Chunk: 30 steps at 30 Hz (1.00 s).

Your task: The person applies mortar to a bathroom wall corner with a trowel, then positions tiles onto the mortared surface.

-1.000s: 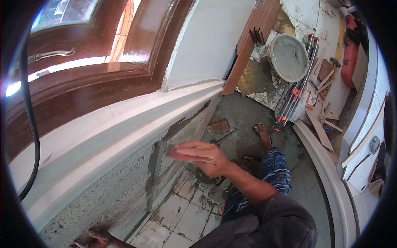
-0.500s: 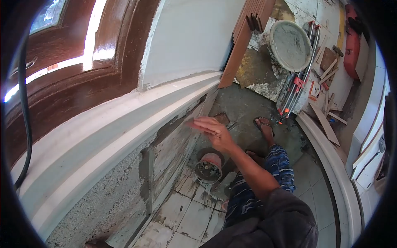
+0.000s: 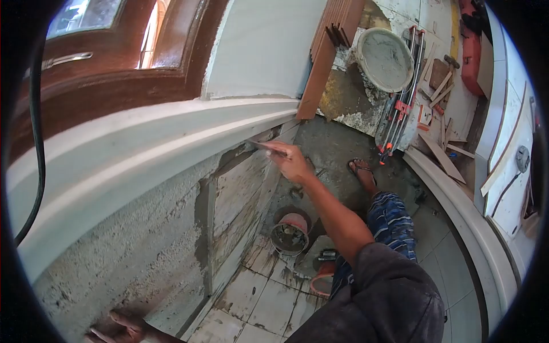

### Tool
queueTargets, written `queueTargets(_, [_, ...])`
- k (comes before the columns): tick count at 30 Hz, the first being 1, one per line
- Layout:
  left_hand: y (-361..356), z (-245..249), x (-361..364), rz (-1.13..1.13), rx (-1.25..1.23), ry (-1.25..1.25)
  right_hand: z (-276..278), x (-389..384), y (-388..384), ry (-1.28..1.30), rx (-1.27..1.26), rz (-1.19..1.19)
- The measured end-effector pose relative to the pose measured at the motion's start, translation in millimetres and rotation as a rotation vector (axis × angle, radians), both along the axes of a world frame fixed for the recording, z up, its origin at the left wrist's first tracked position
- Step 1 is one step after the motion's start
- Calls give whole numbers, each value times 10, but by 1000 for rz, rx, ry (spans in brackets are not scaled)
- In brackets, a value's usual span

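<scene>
right grip [image 3: 293, 164] closed on a thin, flat tool [image 3: 267, 148]; left grip [image 3: 124, 328] open beside rough wall [image 3: 140, 248].

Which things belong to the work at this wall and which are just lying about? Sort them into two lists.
Likely in the work:
Thin blade, in the right hand, against the wall
Small bucket, close by
Basin of grey mix

Seemingly just lying about:
Tile cutter
Wood strips
Hammer
Red case
</scene>
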<state>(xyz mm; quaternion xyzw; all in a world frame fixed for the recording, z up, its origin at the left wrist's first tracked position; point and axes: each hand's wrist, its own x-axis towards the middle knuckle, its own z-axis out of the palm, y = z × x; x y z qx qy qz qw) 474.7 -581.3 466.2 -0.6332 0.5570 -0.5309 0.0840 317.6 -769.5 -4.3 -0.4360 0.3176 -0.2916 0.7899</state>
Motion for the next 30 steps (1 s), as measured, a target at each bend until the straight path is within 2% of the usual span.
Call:
queueTargets(4, [152,134,101,-57,-10,-52,253,-18,-103,-39,-116,153])
queueTargets(7, [207,163,112,-43,-32,-69,499,-9,-108,-168,-59,141])
queueTargets(9, [222,194,116,-63,-28,-60,717,-25,-119,-25,-25,184])
queueTargets(16, [334,228,185,-103,-29,-108,1305,-94,-30,-193,-147,172])
queueTargets(18, [269,267,148,-194,-5,-48,1319,-134,49,-347,-2,83])
queueTargets(19, [311,253,165,-153,-13,-49,1372,-174,122,-339,-22,117])
queueTargets(21, [410,237,187,-61,8,11,1480,-309,331,-504,229,-112])
queueTargets(22, [441,244,178,-11,41,74,1399,-400,430,-526,317,-97])
queueTargets(24, [458,232,250,-163,54,172,1278,-505,664,-489,378,-90])
queueTargets(25, [496,175,278,-209,-13,106,1198,-553,817,-457,461,-125])
queueTargets(28, [668,-245,233,-346,-131,-55,799,-700,1389,-301,587,-22])
queueTargets(30, [1243,-1090,-291,-201,-258,502,434,-769,1781,-166,629,117])
